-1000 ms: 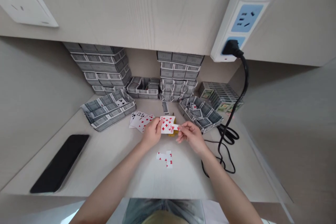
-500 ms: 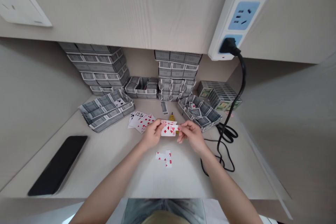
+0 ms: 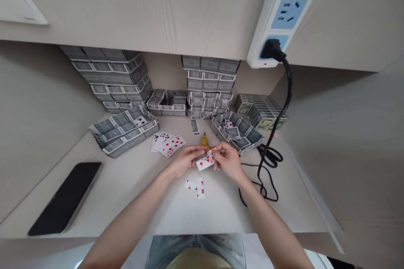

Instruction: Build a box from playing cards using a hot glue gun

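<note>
In the middle of the desk my left hand is closed on playing cards, its thumb on top. My right hand pinches the other end. A red-suited playing card shows its face between them, tilted down to the left. A folded or second card by the left fingers is partly hidden. Just beyond the hands lies a yellow tool with a narrow dark tip, mostly covered. Cut red-marked card pieces lie nearer me. Left of the hands is a loose spread of playing cards.
Open trays of folded cards stand left and right. Tall card-box stacks rise behind. A black phone lies left; a black cable hangs right from a power strip.
The card between my hands has turned from level to tilted, and my left fingers have shifted right over the other card. More of the yellow tool shows. The whole view has shifted slightly.
</note>
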### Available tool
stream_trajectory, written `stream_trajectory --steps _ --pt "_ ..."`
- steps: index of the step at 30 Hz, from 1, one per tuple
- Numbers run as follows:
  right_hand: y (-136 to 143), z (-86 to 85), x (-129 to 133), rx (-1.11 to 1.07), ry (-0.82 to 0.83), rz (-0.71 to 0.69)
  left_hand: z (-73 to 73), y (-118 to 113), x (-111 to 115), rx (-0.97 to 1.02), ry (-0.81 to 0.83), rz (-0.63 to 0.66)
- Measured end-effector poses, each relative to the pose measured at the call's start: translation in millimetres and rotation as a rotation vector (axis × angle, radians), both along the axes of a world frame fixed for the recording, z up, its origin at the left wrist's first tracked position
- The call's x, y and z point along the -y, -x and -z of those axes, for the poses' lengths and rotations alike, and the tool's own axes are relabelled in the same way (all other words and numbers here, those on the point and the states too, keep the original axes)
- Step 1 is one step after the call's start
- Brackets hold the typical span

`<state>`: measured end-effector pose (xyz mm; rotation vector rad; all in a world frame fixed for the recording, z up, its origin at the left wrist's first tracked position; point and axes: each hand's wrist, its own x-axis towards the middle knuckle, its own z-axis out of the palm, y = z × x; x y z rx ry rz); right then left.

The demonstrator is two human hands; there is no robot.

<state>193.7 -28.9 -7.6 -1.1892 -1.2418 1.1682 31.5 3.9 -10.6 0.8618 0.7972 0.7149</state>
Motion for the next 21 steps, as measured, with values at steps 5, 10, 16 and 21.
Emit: stream_trajectory --steps 5,10,16,21 --pt "1.8 0.7 1.7 0.029 -0.043 -0.010 1.9 3.8 0.3 -0.027 0.037 0.108" --pt "5.5 2.2 4.8 0.029 -0.071 -0.016 1.2 4.4 -0.8 -0.132 0.022 0.099" --pt "6.5 -0.4 5.3 0.011 -0.057 -0.020 -5.8 -1.7 5.7 -0.207 -0.213 0.008" --pt "4.8 -1.7 1.1 -0.021 -0.023 0.029 -5.1 -6.6 9.9 -0.243 -0.292 -0.046"
